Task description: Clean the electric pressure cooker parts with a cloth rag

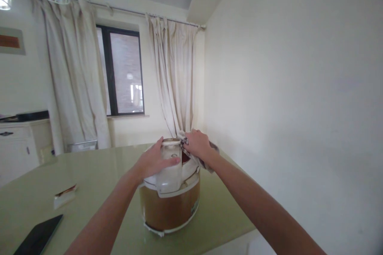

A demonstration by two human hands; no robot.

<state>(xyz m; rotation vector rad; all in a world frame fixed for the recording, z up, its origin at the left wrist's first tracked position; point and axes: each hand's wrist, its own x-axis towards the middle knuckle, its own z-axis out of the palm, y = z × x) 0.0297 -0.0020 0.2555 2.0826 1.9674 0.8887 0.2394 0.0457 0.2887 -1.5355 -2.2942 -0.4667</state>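
Observation:
A rice cooker (170, 207) with a golden-brown body and a white lid stands upright on the green tabletop. My left hand (152, 159) grips the left side of its lid, the thumb stretched across the white top and the fingers toward the far edge. In my right hand (197, 143) is a bunched, patterned cloth (207, 164), pressed against the far right part of the lid. Part of the cloth hangs down beside the cooker. Where exactly the right fingertips touch is hidden by the hand and cloth.
The glossy green table (113, 175) has its edge at the lower right, close to a white wall (293, 87). A dark flat tablet-like object (38, 235) and a small packet (65, 196) lie at the left. Behind are curtains (176, 67) and a white cabinet (16, 151).

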